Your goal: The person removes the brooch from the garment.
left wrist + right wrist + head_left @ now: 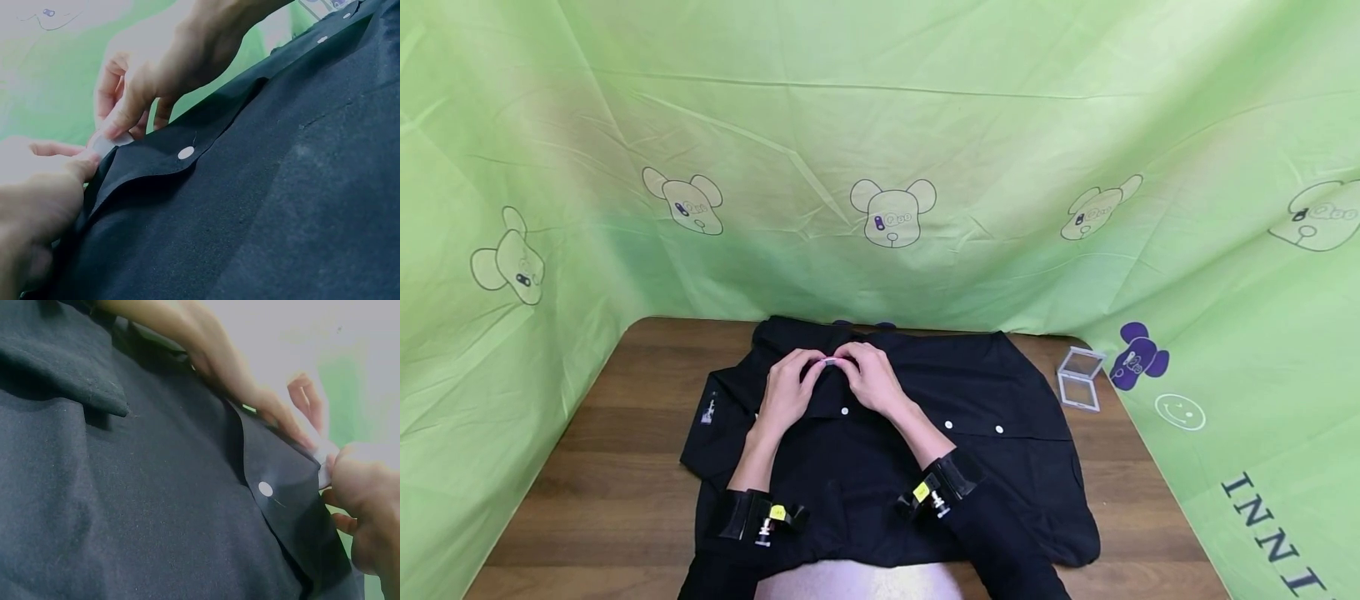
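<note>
A black button-up shirt [880, 467] lies spread on the wooden table, white buttons along its placket. At its far left part, my left hand [786, 390] and right hand [872, 379] meet, fingertips close together. Between them they pinch a small whitish piece [103, 145] at the end of the placket; its exact kind cannot be made out. Fingers partly cover it in both wrist views. One white button [265, 489] sits on the placket just below the hands. The left wrist view shows the placket edge [150, 165] lifted slightly off the cloth beneath.
A small clear hinged case [1078, 380] lies unfolded at the table's right rear corner. A folded sleeve with a printed tag [708, 410] is on the left. Wooden tabletop [602, 483] shows around the shirt. Green printed curtains [790, 133] hang behind and at both sides.
</note>
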`<state>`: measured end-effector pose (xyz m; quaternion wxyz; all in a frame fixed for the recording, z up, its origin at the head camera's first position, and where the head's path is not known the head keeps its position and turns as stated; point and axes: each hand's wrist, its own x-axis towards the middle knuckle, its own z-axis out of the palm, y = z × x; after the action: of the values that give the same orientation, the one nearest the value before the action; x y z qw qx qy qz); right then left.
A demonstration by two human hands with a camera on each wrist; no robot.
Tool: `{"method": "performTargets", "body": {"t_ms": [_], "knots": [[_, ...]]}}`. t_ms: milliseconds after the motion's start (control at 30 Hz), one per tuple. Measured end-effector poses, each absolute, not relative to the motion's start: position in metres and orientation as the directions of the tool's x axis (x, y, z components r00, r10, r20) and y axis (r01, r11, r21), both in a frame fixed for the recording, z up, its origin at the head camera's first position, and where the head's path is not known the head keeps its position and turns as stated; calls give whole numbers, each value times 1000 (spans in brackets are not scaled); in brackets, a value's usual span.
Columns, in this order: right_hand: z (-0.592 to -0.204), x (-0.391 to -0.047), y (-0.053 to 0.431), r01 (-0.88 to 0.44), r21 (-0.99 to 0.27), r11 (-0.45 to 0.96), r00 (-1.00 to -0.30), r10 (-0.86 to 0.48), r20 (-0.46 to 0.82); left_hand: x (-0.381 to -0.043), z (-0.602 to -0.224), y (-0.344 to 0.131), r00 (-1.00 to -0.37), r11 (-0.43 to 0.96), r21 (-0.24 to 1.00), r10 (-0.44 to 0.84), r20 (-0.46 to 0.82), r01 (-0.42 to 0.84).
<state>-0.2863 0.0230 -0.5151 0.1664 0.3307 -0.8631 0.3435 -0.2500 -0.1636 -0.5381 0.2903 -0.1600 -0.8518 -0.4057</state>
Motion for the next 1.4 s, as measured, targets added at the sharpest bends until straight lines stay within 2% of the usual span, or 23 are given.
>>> {"method": "performTargets", "body": {"t_ms": [233, 400, 1000, 1400], "knots": [[-516, -285, 26, -639, -550, 538, -769, -430, 473, -251, -538, -163, -772, 628, 594, 17, 635, 502], [-517, -281, 27, -594, -615, 519, -805, -397, 441, -250, -536, -163, -792, 641, 610, -6, 611, 466], [-522, -282, 19, -529, -638, 560, -848, -323, 419, -250, -535, -161, -814, 621, 653, -41, 579, 433], [-524, -283, 19, -514, -652, 557, -858, -320, 403, -248, -535, -161, -829, 612, 673, -51, 558, 415]]}}
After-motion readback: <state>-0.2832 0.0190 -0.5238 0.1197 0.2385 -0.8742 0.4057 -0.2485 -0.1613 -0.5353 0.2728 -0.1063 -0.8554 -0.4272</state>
